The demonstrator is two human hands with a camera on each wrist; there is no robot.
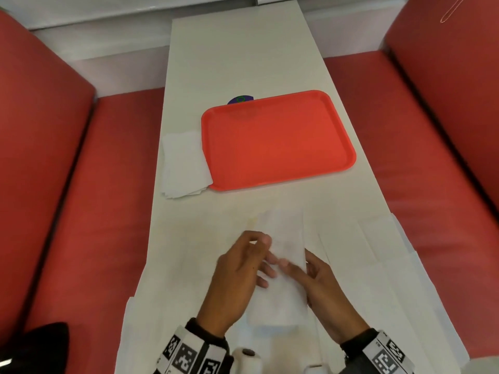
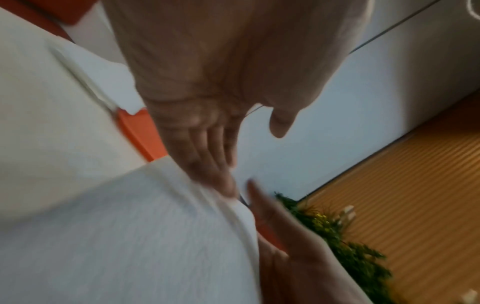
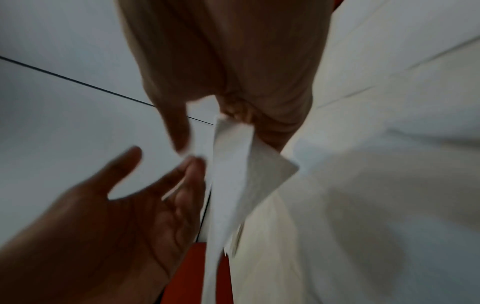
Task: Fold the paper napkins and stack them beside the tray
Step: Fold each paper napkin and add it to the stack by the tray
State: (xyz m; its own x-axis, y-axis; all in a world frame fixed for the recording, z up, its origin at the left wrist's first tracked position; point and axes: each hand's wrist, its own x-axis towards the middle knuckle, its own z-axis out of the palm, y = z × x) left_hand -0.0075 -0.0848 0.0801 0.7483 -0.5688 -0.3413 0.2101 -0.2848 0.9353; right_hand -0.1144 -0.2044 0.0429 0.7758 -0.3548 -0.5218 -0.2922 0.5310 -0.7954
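A white paper napkin (image 1: 280, 300) stands lifted between my hands at the near middle of the table. My right hand (image 1: 294, 265) holds it; in the right wrist view a corner of the napkin (image 3: 233, 174) is caught between the fingers (image 3: 272, 123), with the thumb apart. My left hand (image 1: 266, 255) is spread, and its straight fingers (image 2: 207, 164) touch the napkin's edge (image 2: 182, 181). A stack of folded napkins (image 1: 183, 163) lies against the left side of the orange tray (image 1: 270, 141), which holds nothing.
Several unfolded napkins (image 1: 378, 238) lie spread across the near end of the white table (image 1: 243, 55). Red bench seats (image 1: 94, 211) flank the table on both sides. A small purple disc (image 1: 240, 99) peeks out behind the tray.
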